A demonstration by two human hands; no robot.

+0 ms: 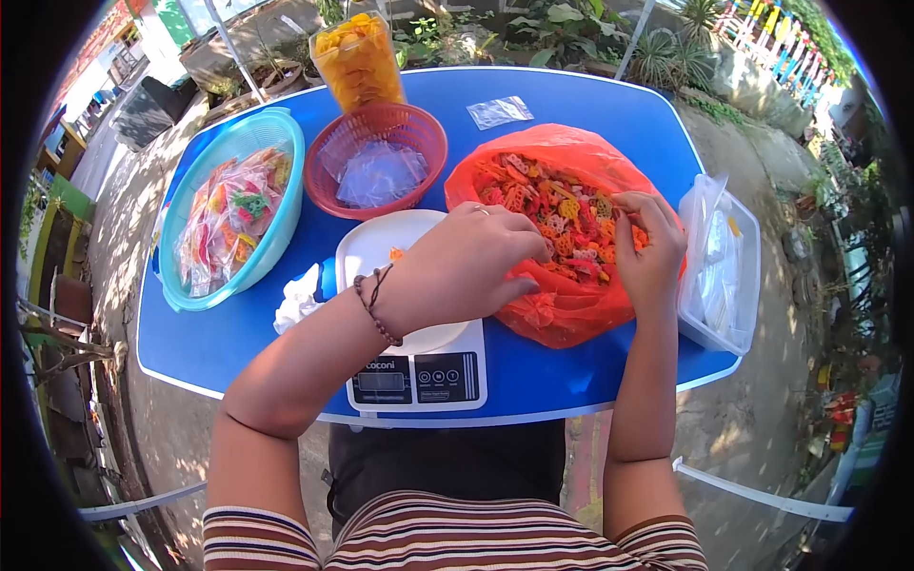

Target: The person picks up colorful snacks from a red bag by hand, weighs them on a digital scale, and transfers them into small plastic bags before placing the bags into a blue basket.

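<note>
On top of the blue table (590, 95), a big red plastic bag (547, 328) sits wide open, full of little snacks (562, 214) in red, orange and yellow, and some look like wheels. The left hand (466, 262) reaches over a white scale (419, 404) to the left side of the bag, fingers bent, and I cannot tell if they hold anything. The right hand (655, 243) is at the bag's right side, its fingers curled, and I cannot tell if they pinch anything. A white plate (371, 233) lies on the scale, with an orange bit (396, 254) on it. Farther left are a red basket (400, 124) of clear bags (381, 176) and a light blue basket (298, 157) of filled bags (228, 224)
</note>
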